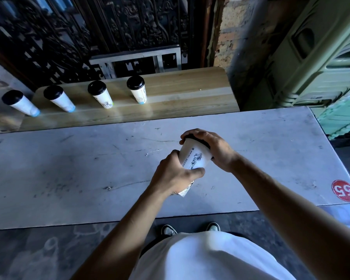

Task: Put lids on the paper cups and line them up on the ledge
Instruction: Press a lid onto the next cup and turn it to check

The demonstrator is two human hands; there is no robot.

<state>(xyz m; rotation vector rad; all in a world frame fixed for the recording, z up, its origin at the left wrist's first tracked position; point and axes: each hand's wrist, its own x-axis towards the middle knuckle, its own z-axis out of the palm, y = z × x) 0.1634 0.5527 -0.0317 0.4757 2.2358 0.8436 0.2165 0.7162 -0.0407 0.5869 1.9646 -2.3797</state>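
Mid-frame above the bench (69, 168), your left hand (173, 175) grips the paper cup (195, 158); right hand (212, 147) fingers curl over its black lid (198, 141).

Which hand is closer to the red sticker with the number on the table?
The right hand. It grips the black lid of the cup at mid-table, on the red sticker side. The left hand holds the cup's body, farther from the sticker.

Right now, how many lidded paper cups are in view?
5. Four stand in a row along the wooden ledge. The fifth is held in both hands over the grey table.
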